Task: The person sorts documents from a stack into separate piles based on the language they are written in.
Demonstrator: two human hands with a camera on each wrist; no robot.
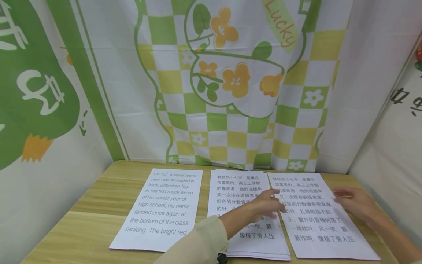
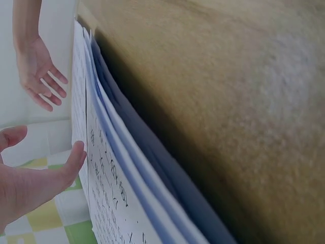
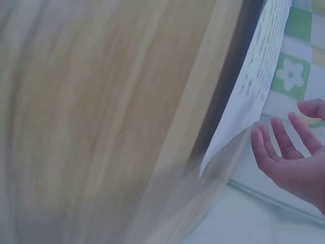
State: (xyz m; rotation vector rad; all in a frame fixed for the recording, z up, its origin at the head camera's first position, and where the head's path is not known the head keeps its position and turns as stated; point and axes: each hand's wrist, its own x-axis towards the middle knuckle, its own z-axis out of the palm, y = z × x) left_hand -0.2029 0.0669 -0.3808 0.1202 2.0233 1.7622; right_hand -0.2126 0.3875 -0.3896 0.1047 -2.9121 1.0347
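Three printed piles lie in a row. An English-text sheet point(image 1: 161, 209) is at the left, a stack of Chinese-text sheets point(image 1: 257, 249) in the middle, and another Chinese-text sheet point(image 1: 323, 223) at the right. My left hand point(image 1: 265, 205) reaches over the middle stack, fingers spread and fingertips by the right sheet's left edge. Just past the right sheet's right edge is my right hand point(image 1: 354, 203), fingers loosely bent and nothing in it. In the right wrist view, this hand point(image 3: 294, 162) stays apart from the paper point(image 3: 249, 86). Several layered edges show on the stack point(image 2: 122, 137) in the left wrist view.
The papers lie on a wooden table point(image 1: 79, 227). Behind it hangs a checked, flowered curtain point(image 1: 227, 139), close to the table's back edge. Printed cloth point(image 1: 92, 146) stands at the left side, and a white wall covering point(image 1: 392, 154) at the right.
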